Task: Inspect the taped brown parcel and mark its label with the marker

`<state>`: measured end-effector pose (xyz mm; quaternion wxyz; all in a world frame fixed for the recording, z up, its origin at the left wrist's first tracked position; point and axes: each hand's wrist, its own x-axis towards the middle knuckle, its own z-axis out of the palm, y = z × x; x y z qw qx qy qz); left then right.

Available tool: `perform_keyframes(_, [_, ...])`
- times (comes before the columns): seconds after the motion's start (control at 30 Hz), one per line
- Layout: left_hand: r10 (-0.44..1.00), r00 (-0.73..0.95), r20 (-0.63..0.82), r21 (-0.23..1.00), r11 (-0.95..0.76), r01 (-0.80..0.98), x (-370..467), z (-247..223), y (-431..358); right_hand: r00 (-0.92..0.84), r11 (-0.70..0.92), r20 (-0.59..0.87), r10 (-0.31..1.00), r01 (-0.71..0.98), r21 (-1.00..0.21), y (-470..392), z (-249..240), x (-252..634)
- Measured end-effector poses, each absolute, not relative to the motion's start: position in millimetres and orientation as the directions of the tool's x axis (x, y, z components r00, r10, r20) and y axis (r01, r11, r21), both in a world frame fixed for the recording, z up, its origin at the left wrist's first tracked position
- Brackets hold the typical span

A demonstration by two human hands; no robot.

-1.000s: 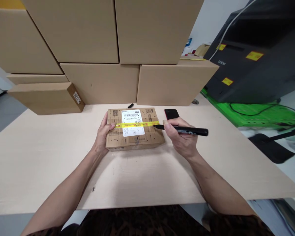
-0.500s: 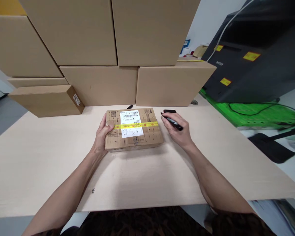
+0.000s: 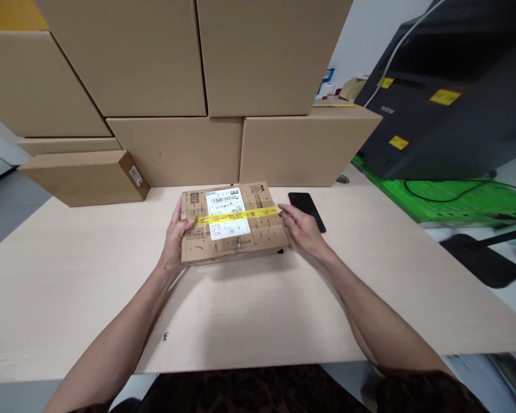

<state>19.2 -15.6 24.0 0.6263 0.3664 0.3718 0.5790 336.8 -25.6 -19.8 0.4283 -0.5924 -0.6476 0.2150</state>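
**Holding the parcel at both ends**

Looking down, I see my left hand (image 3: 175, 240) wrapped on the left end of the parcel (image 3: 232, 223), thumb on top and grip closed on it. My right hand (image 3: 303, 229) lies open against the right end, fingers flat, holding nothing. The parcel sits mid-worktop (image 3: 258, 304), toward the far edge, slightly tipped so its right side looks raised off the surface. A phone (image 3: 307, 207) lies just beside the right hand, and a wall of boxes (image 3: 176, 149) stands along the far edge.

My worry: only one hand truly grips, so the parcel could swing or slip off the open palm if it is raised unevenly. The right wrist could also nudge the phone, which lies close.

Against the frames before, the marker has gone from my right hand and I cannot see it now; that hand has come back to the parcel, which has turned a little and crept toward the boxes.
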Motion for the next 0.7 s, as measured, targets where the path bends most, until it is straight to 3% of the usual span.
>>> perform_keyframes(0.1, [1.0, 0.018, -0.014, 0.899, 0.021, -0.437, 19.0, 23.1, -18.2, 0.15, 0.057, 0.08, 0.985, 0.153, -0.987, -35.0, -7.7, 326.9])
perform_keyframes(0.17, [1.0, -0.007, 0.023, 0.91, -0.023, -0.413, 18.7, 22.5, -20.0, 0.05, -0.007, -0.01, 0.999, -0.059, -0.998, -46.2, 0.2, 314.3])
perform_keyframes(0.27, [0.997, -0.02, 0.08, 0.925, -0.081, -0.372, 18.9, 23.2, -23.6, -0.138, -0.053, -0.028, 0.99, -0.182, -0.982, -59.2, 6.7, 296.9])
perform_keyframes(0.43, [0.993, 0.003, 0.117, 0.922, -0.108, -0.372, 19.7, 25.9, -28.3, -0.154, -0.17, -0.121, 0.981, -0.367, -0.915, -59.3, 3.9, 289.3])
perform_keyframes(0.7, [0.987, 0.097, 0.127, 0.921, -0.081, -0.382, 17.7, 21.6, -26.8, -0.125, -0.019, 0.033, 0.992, -0.391, -0.92, -64.6, 9.6, 283.8])
